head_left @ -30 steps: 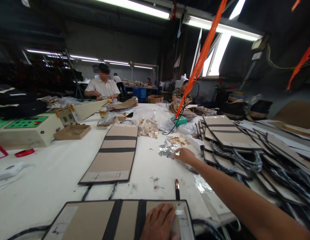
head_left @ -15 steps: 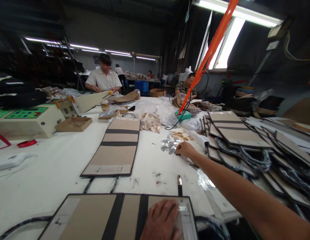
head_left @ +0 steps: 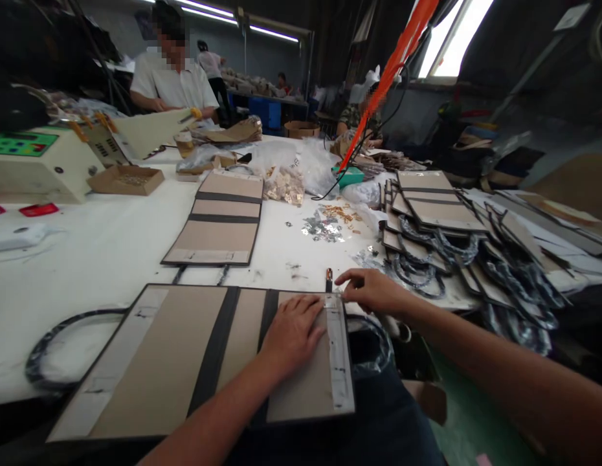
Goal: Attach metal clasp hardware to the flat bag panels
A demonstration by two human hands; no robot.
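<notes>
A bag body [head_left: 175, 362] lies opened out before me, its beige board lining crossed by black bands, with a plastic-wrapped handle [head_left: 53, 336] at the left end. My left hand [head_left: 294, 327] rests flat on its right part, fingers spread. At the upper right corner is my right hand [head_left: 369, 290], its fingers bent and the thumb and index tip close together; any small piece between them is too small to make out. Beside those fingertips a black strap with a shiny metal end [head_left: 329, 278] sticks up past the edge. Small silver metal plates [head_left: 324, 228] lie further back.
Another bag body [head_left: 218, 239] lies behind. Gold fittings [head_left: 342, 215] and plastic bags [head_left: 301, 168] are near the middle. Stacked bag bodies [head_left: 437, 207] fill the right side. A machine [head_left: 43, 165] and cardboard tray [head_left: 129, 180] stand left; an orange strip [head_left: 379, 97] hangs down. Co-workers sit opposite.
My right hand has come back from the silver plates to the bag body's upper right corner. My left hand stays flat on the lining. The view has tilted down.
</notes>
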